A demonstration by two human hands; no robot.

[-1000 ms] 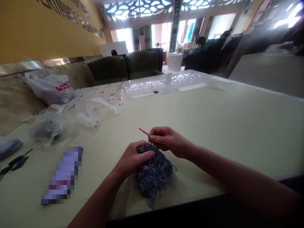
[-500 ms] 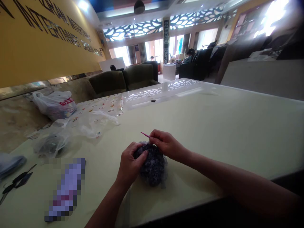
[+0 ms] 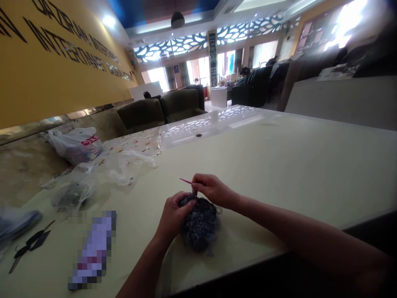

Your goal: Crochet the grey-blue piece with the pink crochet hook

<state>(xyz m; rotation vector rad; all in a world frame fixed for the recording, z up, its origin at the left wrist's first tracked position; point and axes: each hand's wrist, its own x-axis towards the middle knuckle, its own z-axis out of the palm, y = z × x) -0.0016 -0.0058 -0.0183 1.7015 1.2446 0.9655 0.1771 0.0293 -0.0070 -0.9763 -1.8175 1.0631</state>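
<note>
A dark blue-grey, curly, fuzzy bundle (image 3: 201,227) rests on the pale table, with wispy see-through edges. My left hand (image 3: 175,213) is closed on its upper left side, the thumb pressing on top. Just above the bundle, my right hand (image 3: 212,188) pinches a thin pink stick (image 3: 185,181) that looks like a crochet hook. Its free end points left, away from the bundle. The right fingertips are close to the bundle's top edge, beside my left fingers. Whether a strand runs between them is too small to tell.
Black-handled tools (image 3: 31,244), perhaps scissors, lie at the left beside a pixelated purple item (image 3: 94,248). Beyond them are a clear bag with dark contents (image 3: 72,194), a loose clear bag (image 3: 124,165) and a full white carrier bag (image 3: 77,145). Armchairs (image 3: 180,103) stand past the table.
My right hand has shifted slightly left, and the pink stick lies flatter. The bundle has turned a little under my left hand. The whole view has shifted slightly.
</note>
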